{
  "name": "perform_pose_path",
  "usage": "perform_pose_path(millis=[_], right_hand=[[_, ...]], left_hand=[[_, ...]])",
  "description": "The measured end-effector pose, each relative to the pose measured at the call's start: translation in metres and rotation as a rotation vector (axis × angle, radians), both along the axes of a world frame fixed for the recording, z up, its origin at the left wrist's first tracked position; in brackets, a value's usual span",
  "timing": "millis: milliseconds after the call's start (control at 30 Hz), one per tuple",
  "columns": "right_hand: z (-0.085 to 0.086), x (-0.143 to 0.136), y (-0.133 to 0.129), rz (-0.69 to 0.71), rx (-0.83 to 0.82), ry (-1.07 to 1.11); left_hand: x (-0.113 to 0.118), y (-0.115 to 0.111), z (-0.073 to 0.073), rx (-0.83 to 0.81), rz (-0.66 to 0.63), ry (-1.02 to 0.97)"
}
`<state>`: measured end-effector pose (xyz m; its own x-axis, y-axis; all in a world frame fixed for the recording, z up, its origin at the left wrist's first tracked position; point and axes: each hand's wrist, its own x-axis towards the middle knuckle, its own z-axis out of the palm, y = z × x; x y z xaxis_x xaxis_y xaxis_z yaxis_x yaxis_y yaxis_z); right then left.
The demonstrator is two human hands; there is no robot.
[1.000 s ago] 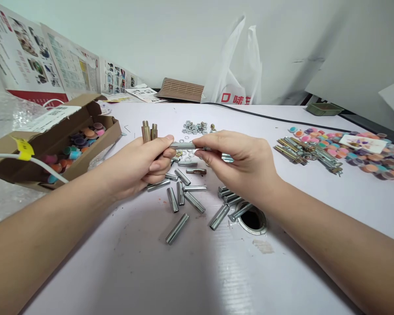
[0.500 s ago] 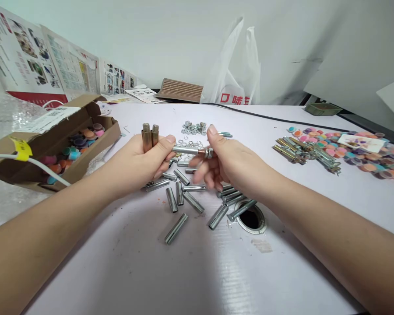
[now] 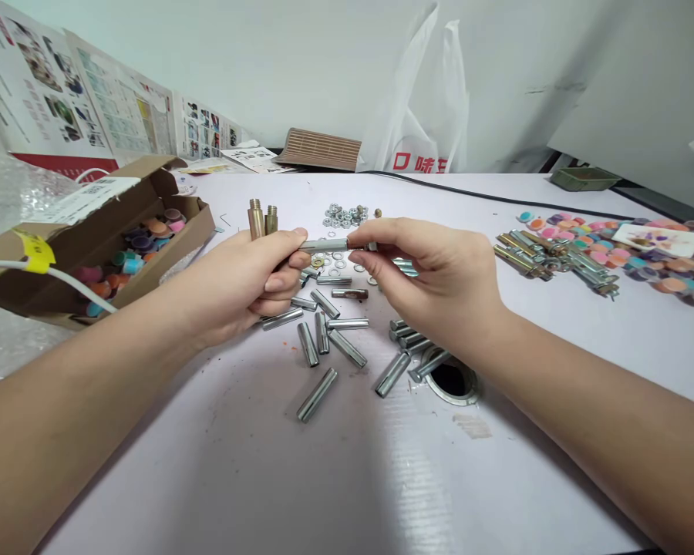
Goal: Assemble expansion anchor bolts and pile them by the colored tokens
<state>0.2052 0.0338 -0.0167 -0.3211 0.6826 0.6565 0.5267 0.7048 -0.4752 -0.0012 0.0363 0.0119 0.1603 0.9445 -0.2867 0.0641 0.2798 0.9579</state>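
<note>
Hardware lies in two states on the bench (image 3: 220,462), and from where I stand the work looks partway along. Over at the right is a pile of fitted bolts (image 3: 523,258), silver and brassy, with hardware already on them; that much seems done. Left over, I'd judge, are the plain sleeves (image 3: 348,348) scattered across the middle, the loose nuts (image 3: 341,216) heaped behind them and the thin washers (image 3: 336,256) between. The piece in hand looks unfinished.

That piece, a slim silver rod (image 3: 325,246), sits above the bench, just in front of the nuts. Its long axis runs side to side, near level, with the threaded end pointing to the person's right. The left hand (image 3: 240,285) pinches its plain end between thumb and forefinger, the other fingers curled in around two brass-coloured rods (image 3: 255,220) whose threaded tips point up. The right hand (image 3: 448,270) is closed narrow at the threaded end, thumb and forefinger about it; whether a nut is seated there, I can't tell.
</note>
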Motion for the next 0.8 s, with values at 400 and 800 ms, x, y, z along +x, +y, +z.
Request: perform_pose_path(millis=[400,800], right_hand=[[-0.0010,-0.0023,0.0010,0.020,0.006,0.100],[0.0000,-0.0046,-0.0007,0.122,-0.213,0.283]], left_hand=[[0.0001,-0.0009,0.0023,0.058,-0.037,0.047],[-0.0010,-0.0023,0.0009,0.137,-0.068,0.091]])
